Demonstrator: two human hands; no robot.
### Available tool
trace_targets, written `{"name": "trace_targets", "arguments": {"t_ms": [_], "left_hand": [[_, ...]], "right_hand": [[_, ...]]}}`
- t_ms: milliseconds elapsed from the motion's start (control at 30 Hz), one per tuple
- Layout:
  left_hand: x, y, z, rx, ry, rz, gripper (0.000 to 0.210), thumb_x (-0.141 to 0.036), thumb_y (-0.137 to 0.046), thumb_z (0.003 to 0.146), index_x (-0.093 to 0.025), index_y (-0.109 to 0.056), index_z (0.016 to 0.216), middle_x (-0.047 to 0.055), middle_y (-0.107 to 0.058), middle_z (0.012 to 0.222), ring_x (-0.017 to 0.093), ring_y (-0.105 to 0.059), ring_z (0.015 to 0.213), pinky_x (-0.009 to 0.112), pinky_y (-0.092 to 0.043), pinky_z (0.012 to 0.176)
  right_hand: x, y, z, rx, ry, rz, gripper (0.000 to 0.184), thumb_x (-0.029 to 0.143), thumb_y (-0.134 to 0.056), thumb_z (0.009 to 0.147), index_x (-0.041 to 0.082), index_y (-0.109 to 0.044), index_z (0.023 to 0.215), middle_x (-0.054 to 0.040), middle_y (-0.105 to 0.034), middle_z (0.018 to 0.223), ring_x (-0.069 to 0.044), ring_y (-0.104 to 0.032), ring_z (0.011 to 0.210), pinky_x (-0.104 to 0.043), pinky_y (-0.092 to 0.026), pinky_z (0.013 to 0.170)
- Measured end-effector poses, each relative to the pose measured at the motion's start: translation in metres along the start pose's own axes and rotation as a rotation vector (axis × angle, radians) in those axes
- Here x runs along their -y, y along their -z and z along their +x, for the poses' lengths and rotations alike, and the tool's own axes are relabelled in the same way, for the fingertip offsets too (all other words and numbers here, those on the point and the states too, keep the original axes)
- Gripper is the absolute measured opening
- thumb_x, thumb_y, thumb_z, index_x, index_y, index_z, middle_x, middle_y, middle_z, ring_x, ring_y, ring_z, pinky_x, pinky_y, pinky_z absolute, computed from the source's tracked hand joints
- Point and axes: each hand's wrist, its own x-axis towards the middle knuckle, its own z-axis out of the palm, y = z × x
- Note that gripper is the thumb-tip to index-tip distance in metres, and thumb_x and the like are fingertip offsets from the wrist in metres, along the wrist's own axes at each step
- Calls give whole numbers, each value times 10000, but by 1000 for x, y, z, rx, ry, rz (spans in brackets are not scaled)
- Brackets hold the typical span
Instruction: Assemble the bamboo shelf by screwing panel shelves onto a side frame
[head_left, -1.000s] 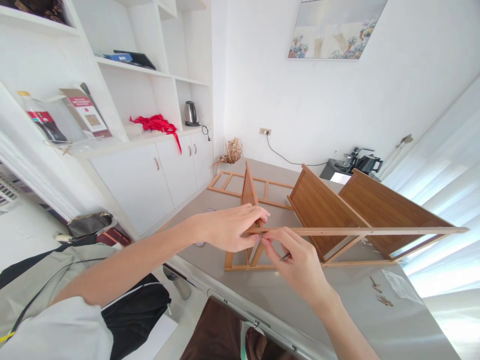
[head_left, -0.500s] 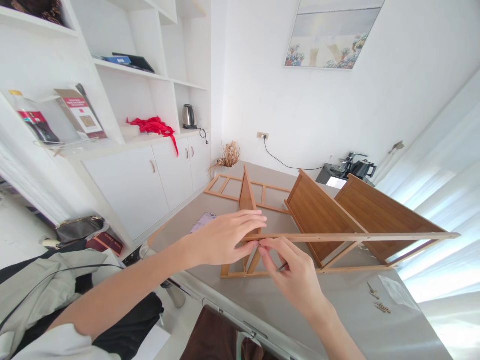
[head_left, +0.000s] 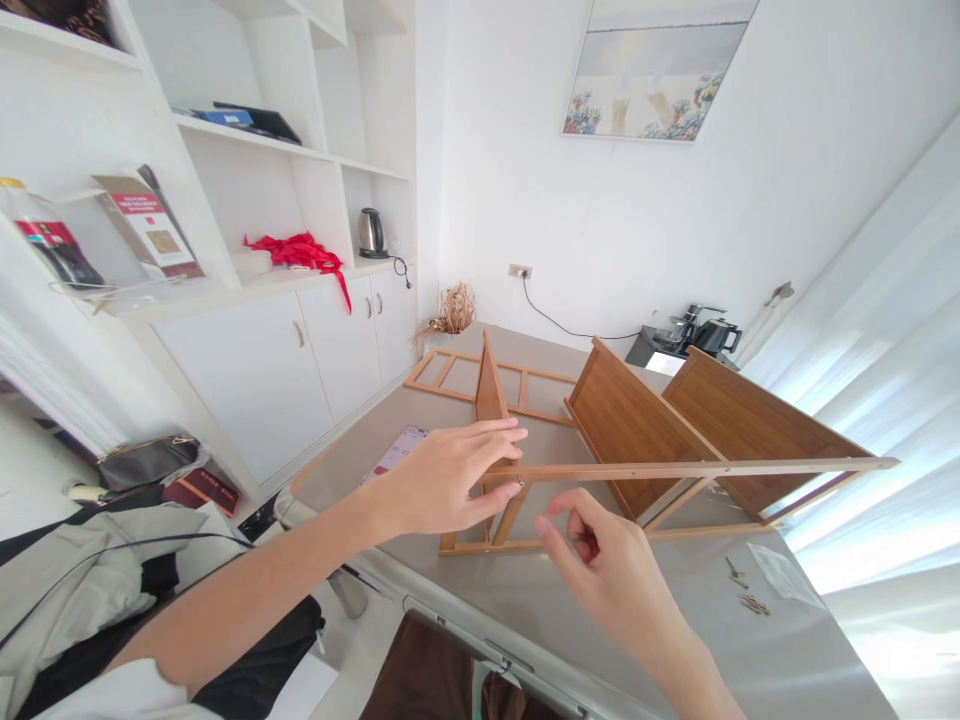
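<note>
My left hand (head_left: pixel 457 475) grips the left end of a wooden shelf frame (head_left: pixel 622 471), fingers over the shelf board and thumb below the upper rail. A small metal screw end (head_left: pixel 520 484) shows by the thumb tip. My right hand (head_left: pixel 611 560) hovers just right of that joint, apart from the wood. Its thumb and index finger are parted, while the other fingers curl into the palm; whatever they may hold is hidden. The frame lies on its side, with a small board (head_left: pixel 491 385) and two larger boards (head_left: pixel 637 425) (head_left: pixel 750 420) standing up from it.
Loose screws (head_left: pixel 754 604) and a clear plastic bag (head_left: pixel 784 575) lie on the grey table (head_left: pixel 675 620) at right. A second ladder-like wooden frame (head_left: pixel 442 375) rests behind. A phone (head_left: pixel 396 450) is beside my left forearm. Dried plants (head_left: pixel 454 308) stand at the back corner.
My right hand has drawn back from the joint to the right, and its thumb and index finger have parted. The thin metal tool seen in it is out of sight. My left hand stays put.
</note>
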Motion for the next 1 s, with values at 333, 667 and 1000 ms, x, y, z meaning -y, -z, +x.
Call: {"name": "trace_targets", "arguments": {"t_ms": [333, 667, 1000], "left_hand": [[-1, -4, 2, -80, -51, 69, 267, -361, -545, 968, -204, -601, 1177, 73, -632, 1411, 216, -548, 1365, 368, -529, 1057], [2, -5, 0, -83, -68, 71, 258, -374, -544, 977, -202, -622, 1152, 81, -613, 1434, 231, -554, 1361, 375, -552, 1029], [6, -6, -1, -58, -83, 59, 269, -387, -529, 994, -214, -609, 1184, 72, -576, 1475, 222, -513, 1399, 377, -536, 1054]], "right_hand": [[15, 26, -10, 106, -23, 160, 279, 334, -333, 1071, 263, -601, 1107, -23, -645, 902, -137, -638, 772, -250, -536, 735], [11, 3, -1, -96, -43, 528, 152, 381, -578, 996, 282, -691, 1016, -47, -720, 1213, -178, -679, 1133, -264, -563, 928], [3, -15, 4, -198, -95, 704, 135, 369, -648, 959, 264, -718, 1006, -59, -778, 1042, -187, -757, 924, -288, -621, 848]]}}
